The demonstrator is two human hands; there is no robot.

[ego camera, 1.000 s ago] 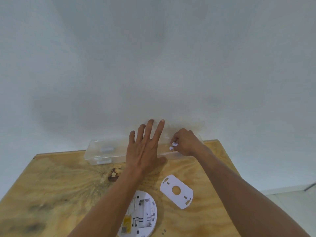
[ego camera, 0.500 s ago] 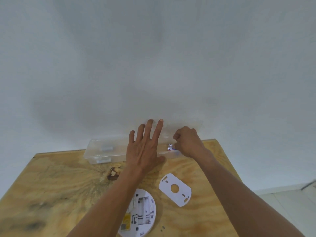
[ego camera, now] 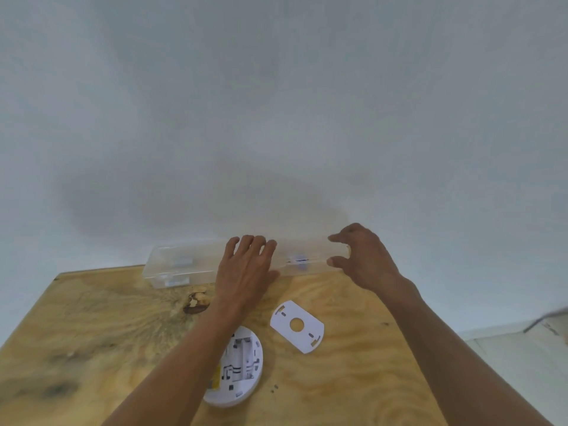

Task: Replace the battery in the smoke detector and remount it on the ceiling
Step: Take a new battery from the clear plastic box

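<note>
The round white smoke detector point(ego camera: 242, 370) lies on its face near the table's front, its battery bay showing, partly under my left forearm. Its flat white mounting plate point(ego camera: 297, 325) lies just to the right. A long clear plastic box point(ego camera: 172, 265) stands at the table's far edge against the wall. My left hand point(ego camera: 246, 269) rests flat on the box's lid, fingers curled over its far side. My right hand point(ego camera: 362, 259) hovers at the box's right end, thumb and fingers spread around it. A small blurred bluish object point(ego camera: 298, 260) lies inside the box between my hands.
The plywood table point(ego camera: 92, 348) has a dark knot point(ego camera: 195, 304) left of my left wrist. Two tiny dark specks point(ego camera: 274, 388), perhaps screws, lie right of the detector. A white wall rises behind the box. Pale floor point(ego camera: 516, 355) shows past the table's right edge.
My right hand pinched small white pieces over the box a second ago; now it holds nothing and has spread open at the box's right end. My left fingers have curled down over the lid.
</note>
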